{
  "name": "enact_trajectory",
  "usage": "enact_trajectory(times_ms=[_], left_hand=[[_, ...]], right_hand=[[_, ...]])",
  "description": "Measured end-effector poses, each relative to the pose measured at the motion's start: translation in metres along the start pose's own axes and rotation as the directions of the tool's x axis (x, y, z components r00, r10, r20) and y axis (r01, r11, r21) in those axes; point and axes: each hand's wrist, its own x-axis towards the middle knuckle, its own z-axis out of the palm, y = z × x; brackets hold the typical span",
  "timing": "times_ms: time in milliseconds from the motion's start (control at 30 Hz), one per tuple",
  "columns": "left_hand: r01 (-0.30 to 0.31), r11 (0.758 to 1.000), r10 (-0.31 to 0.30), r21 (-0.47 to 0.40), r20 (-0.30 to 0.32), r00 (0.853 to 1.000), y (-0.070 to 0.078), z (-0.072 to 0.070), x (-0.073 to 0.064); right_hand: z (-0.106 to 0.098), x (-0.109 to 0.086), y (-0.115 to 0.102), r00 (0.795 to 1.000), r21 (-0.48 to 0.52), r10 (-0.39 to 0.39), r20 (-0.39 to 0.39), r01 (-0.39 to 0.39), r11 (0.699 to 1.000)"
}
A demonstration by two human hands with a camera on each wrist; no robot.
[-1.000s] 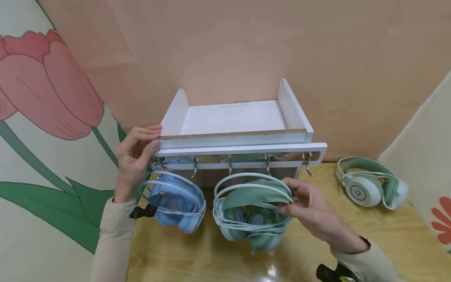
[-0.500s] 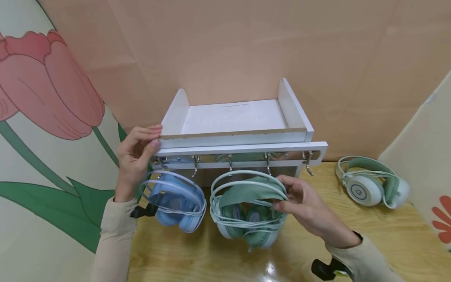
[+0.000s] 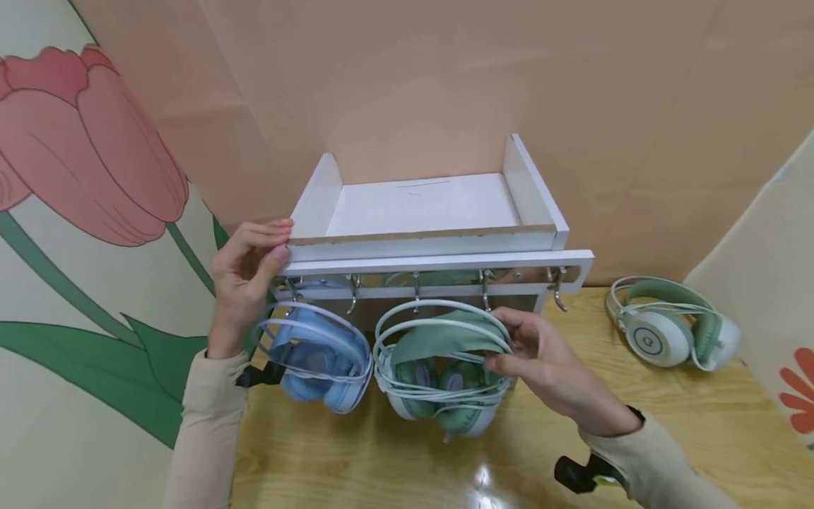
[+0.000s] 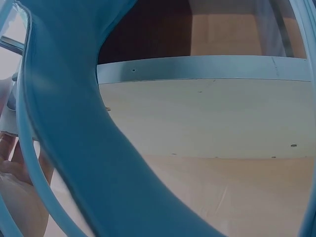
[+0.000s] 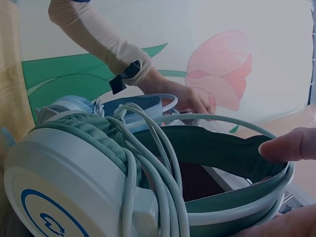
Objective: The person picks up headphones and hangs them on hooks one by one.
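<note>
Green-and-white headphones (image 3: 448,339), their cable wound round them, are in front of the hook rail. My right hand (image 3: 556,367) pinches their headband on its right side, thumb inside the band in the right wrist view. My left hand (image 3: 244,279) grips the left front corner of a white wall shelf (image 3: 420,245), fingertips on top and thumb in front. Blue headphones (image 3: 318,353) hang at the leftmost hook, below that hand; their headband (image 4: 74,113) fills much of the left wrist view. Whether the green band touches a hook is hidden.
Several metal hooks (image 3: 352,293) line the shelf's white rail (image 3: 439,264). A second pair of green-and-white headphones (image 3: 668,325) lies on the wooden tabletop (image 3: 356,466) at right. Brown paper covers the back wall (image 3: 407,85); a painted tulip wall (image 3: 83,148) stands at left.
My right hand has moved left and slightly up with the green headphones, bringing them closer to the rail and the blue pair. My left hand keeps its grip on the shelf corner.
</note>
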Motion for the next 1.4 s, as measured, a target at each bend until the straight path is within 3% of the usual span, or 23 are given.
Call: enact_trajectory(times_ms=[933,1400], left_hand=[[0.001,1.000,0.000,-0.008,0.007,1.000,0.002,-0.001,-0.002],[0.007,1.000,-0.007,0.012,0.014,1.000,0.003,0.000,0.000]], right_hand=[[0.001,0.009,0.005,0.990,-0.109,0.094,-0.101,-0.105,0.988],[0.001,0.012,0.009,0.986,-0.115,0.121,-0.118,-0.134,0.984]])
